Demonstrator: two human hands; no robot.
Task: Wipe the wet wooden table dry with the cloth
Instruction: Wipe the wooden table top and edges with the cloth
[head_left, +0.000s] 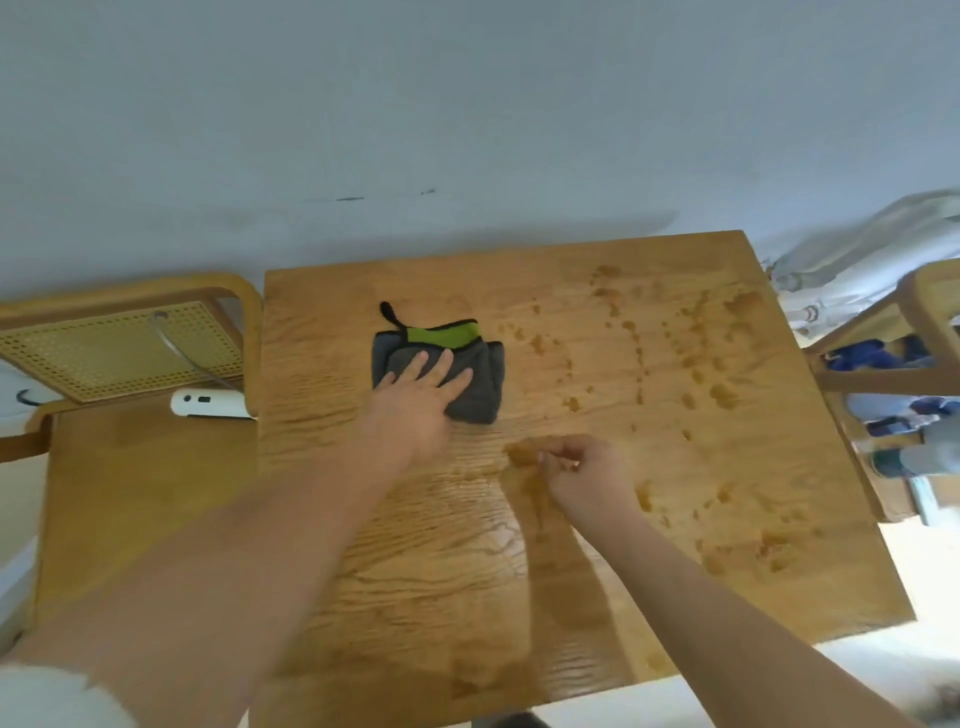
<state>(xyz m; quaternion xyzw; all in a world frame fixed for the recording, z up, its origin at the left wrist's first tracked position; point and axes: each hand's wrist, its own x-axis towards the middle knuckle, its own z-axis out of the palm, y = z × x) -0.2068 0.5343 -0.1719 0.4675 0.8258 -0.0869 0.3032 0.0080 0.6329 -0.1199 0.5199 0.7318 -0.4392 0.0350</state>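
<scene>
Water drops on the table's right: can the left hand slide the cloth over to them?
Probably yes. The left hand lies flat on the cloth, and bare table runs to the drops; the right hand sits nearer, off that line.

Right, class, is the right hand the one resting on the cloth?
No, the left hand lies flat on the grey cloth, while the right hand is apart from it over the wet table.
</scene>
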